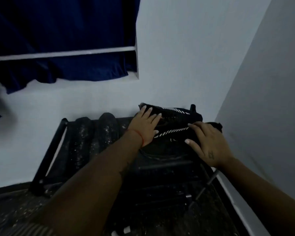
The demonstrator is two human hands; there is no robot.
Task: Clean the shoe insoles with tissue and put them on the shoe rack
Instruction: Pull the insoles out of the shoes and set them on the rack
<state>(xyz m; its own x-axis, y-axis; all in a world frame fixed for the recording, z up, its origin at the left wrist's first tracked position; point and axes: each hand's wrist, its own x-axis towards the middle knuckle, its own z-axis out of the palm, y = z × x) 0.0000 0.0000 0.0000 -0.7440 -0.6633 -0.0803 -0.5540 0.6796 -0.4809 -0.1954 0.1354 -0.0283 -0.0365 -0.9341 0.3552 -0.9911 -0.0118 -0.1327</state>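
At the frame's centre right, the left hand (146, 126) and right hand (209, 143) are resting, fingers spread, on black shoes (175, 133) atop the shoe rack (48, 160).

Two black shoes (174, 132) with white striped trim sit side by side on the black shoe rack (61, 143), under the fingers (150, 114).

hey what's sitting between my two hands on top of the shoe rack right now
In the head view, a black shoe with white stripes lies between the left hand and right hand.
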